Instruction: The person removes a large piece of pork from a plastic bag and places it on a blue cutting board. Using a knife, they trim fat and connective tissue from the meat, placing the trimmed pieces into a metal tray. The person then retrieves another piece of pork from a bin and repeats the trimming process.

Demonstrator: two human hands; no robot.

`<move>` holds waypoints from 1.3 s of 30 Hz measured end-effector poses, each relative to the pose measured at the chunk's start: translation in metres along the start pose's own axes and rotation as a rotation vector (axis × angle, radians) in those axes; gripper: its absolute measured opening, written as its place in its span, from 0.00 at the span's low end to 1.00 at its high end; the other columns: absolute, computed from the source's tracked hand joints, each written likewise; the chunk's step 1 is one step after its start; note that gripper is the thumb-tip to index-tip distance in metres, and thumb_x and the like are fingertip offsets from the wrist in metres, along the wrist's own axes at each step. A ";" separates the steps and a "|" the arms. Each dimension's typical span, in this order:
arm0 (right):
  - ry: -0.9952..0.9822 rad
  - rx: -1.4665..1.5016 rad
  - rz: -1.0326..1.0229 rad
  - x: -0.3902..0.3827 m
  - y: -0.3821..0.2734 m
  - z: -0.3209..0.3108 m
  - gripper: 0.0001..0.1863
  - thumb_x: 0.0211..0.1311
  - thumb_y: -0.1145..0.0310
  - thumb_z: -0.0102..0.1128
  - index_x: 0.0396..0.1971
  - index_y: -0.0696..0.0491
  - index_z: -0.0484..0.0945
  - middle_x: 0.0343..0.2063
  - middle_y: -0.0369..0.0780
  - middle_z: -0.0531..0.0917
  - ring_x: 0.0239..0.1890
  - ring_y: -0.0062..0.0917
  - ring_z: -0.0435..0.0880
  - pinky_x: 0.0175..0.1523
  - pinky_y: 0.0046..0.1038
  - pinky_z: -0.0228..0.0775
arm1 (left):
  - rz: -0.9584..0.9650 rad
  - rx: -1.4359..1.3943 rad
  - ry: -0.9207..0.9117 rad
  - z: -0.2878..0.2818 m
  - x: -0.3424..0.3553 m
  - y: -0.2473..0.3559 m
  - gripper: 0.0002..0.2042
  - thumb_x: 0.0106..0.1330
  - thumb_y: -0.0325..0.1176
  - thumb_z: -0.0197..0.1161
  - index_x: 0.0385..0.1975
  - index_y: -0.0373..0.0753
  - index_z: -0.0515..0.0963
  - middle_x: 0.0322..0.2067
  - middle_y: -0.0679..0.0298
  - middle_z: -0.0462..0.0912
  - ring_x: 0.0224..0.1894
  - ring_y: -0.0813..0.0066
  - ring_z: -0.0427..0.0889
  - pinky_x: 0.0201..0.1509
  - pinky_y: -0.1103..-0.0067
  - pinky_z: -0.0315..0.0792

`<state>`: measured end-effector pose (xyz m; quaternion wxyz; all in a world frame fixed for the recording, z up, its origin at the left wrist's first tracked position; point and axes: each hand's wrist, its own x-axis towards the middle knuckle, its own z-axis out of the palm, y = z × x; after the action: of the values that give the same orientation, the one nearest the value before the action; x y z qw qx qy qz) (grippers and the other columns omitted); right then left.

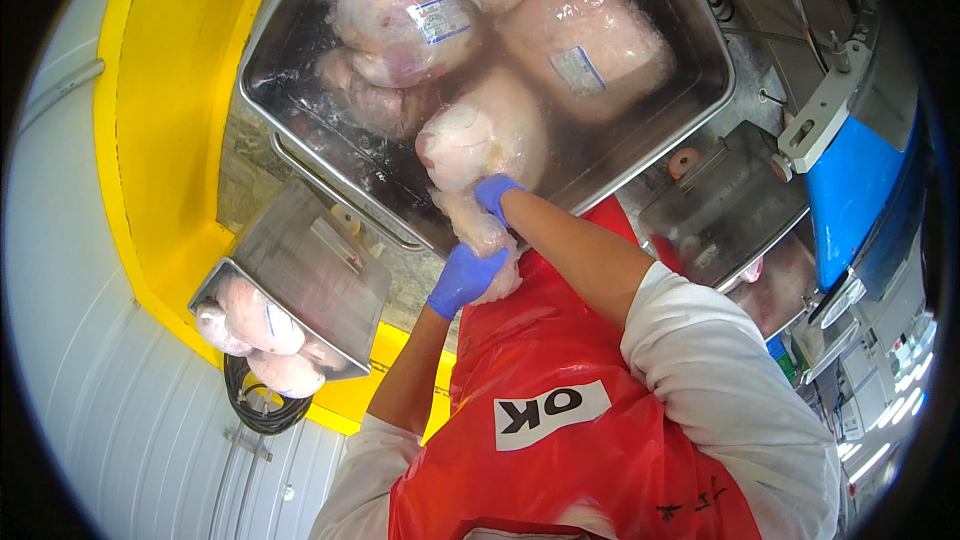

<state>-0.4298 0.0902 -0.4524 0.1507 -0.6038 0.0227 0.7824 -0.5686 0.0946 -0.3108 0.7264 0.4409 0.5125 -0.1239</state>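
A large pale pink piece of meat in clear plastic wrap (pixel 490 130) lies at the near edge of a metal tub (pixel 715 100). Its narrow, crinkled end hangs over the rim toward my red apron. My left hand (pixel 465 280), in a blue glove, is closed around that lower end. Higher up, near the rim, my blue-gloved right hand (pixel 495 197) grips the same narrow part from the right side; its fingertips are partly hidden. Beyond it in the tub, several other plastic-wrapped meat pieces (pixel 400 15) sit in murky liquid, some with white-and-blue labels.
At the left stands a metal bin (pixel 310 265) holding wrapped meat pieces, beside a yellow barrier (pixel 165 130). A coiled black hose (pixel 262 405) hangs below it. Another metal bin (pixel 720 205) and a blue panel (pixel 855 200) are on the right.
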 end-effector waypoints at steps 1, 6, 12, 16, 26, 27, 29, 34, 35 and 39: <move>0.017 -0.013 -0.004 0.005 0.004 0.001 0.22 0.71 0.63 0.54 0.55 0.62 0.85 0.53 0.55 0.88 0.54 0.42 0.89 0.58 0.43 0.79 | 0.008 0.008 -0.032 -0.001 -0.002 0.000 0.19 0.72 0.35 0.72 0.57 0.33 0.80 0.49 0.66 0.85 0.51 0.74 0.83 0.57 0.72 0.79; 0.182 -0.567 -0.299 -0.003 0.013 -0.001 0.21 0.70 0.68 0.51 0.53 0.63 0.86 0.50 0.55 0.89 0.50 0.40 0.90 0.56 0.43 0.80 | -0.177 0.077 0.163 -0.024 -0.003 0.008 0.21 0.73 0.40 0.72 0.54 0.29 0.81 0.48 0.61 0.87 0.49 0.73 0.84 0.53 0.71 0.80; 0.208 -0.442 -0.317 -0.044 0.024 -0.031 0.18 0.70 0.69 0.52 0.50 0.58 0.88 0.50 0.55 0.88 0.52 0.48 0.89 0.57 0.41 0.82 | 0.028 -0.146 0.468 -0.031 0.018 -0.003 0.22 0.74 0.39 0.71 0.58 0.28 0.81 0.50 0.61 0.87 0.47 0.74 0.84 0.51 0.73 0.80; 0.153 -0.220 -0.481 -0.057 0.053 -0.043 0.15 0.67 0.67 0.56 0.43 0.59 0.88 0.43 0.53 0.89 0.44 0.38 0.90 0.50 0.38 0.82 | -0.098 -0.324 0.344 -0.030 0.022 -0.010 0.21 0.75 0.39 0.68 0.60 0.31 0.80 0.52 0.62 0.86 0.50 0.73 0.85 0.54 0.73 0.80; 0.170 -0.353 -0.513 -0.115 0.058 -0.033 0.14 0.69 0.63 0.64 0.36 0.60 0.88 0.35 0.52 0.89 0.38 0.45 0.90 0.45 0.42 0.82 | -0.182 -0.437 -0.026 0.000 0.032 0.013 0.20 0.78 0.38 0.64 0.64 0.35 0.78 0.53 0.64 0.86 0.53 0.72 0.85 0.59 0.73 0.80; 0.187 -0.215 -0.465 -0.120 0.056 -0.026 0.15 0.69 0.62 0.64 0.35 0.61 0.88 0.35 0.54 0.89 0.39 0.48 0.90 0.46 0.42 0.82 | -0.261 -0.507 -0.048 0.005 0.040 0.010 0.19 0.78 0.37 0.64 0.63 0.35 0.79 0.53 0.63 0.86 0.53 0.71 0.85 0.59 0.73 0.80; 0.168 -0.003 -0.364 -0.126 0.052 -0.021 0.19 0.72 0.58 0.63 0.37 0.62 0.87 0.36 0.56 0.90 0.39 0.46 0.91 0.46 0.42 0.81 | -0.313 -0.719 -0.152 0.014 0.056 0.002 0.17 0.78 0.37 0.63 0.61 0.36 0.80 0.52 0.61 0.87 0.52 0.69 0.86 0.58 0.72 0.81; 0.177 -0.095 -0.376 -0.134 0.038 -0.025 0.21 0.73 0.56 0.59 0.40 0.61 0.88 0.36 0.56 0.90 0.39 0.41 0.91 0.45 0.42 0.81 | -0.361 -0.736 0.172 0.024 0.066 -0.020 0.12 0.76 0.33 0.61 0.52 0.36 0.83 0.48 0.59 0.88 0.49 0.68 0.87 0.55 0.73 0.82; 0.167 -0.044 -0.317 -0.135 0.034 -0.026 0.21 0.73 0.56 0.59 0.40 0.60 0.88 0.36 0.56 0.90 0.39 0.42 0.91 0.45 0.43 0.81 | -0.337 -0.717 0.210 0.025 0.068 -0.022 0.11 0.76 0.33 0.61 0.50 0.37 0.84 0.47 0.58 0.89 0.48 0.67 0.88 0.56 0.72 0.83; 0.220 -0.157 -0.391 -0.139 0.020 -0.030 0.23 0.76 0.53 0.57 0.41 0.59 0.89 0.38 0.58 0.89 0.43 0.47 0.92 0.48 0.44 0.81 | -0.319 -0.821 0.069 0.021 0.079 -0.020 0.12 0.77 0.37 0.60 0.50 0.37 0.84 0.47 0.59 0.89 0.45 0.64 0.88 0.53 0.69 0.84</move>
<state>-0.3755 0.0356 -0.3315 0.2486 -0.6880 -0.1396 0.6673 -0.5327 0.0882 -0.3873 0.7956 0.0349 0.6048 -0.0055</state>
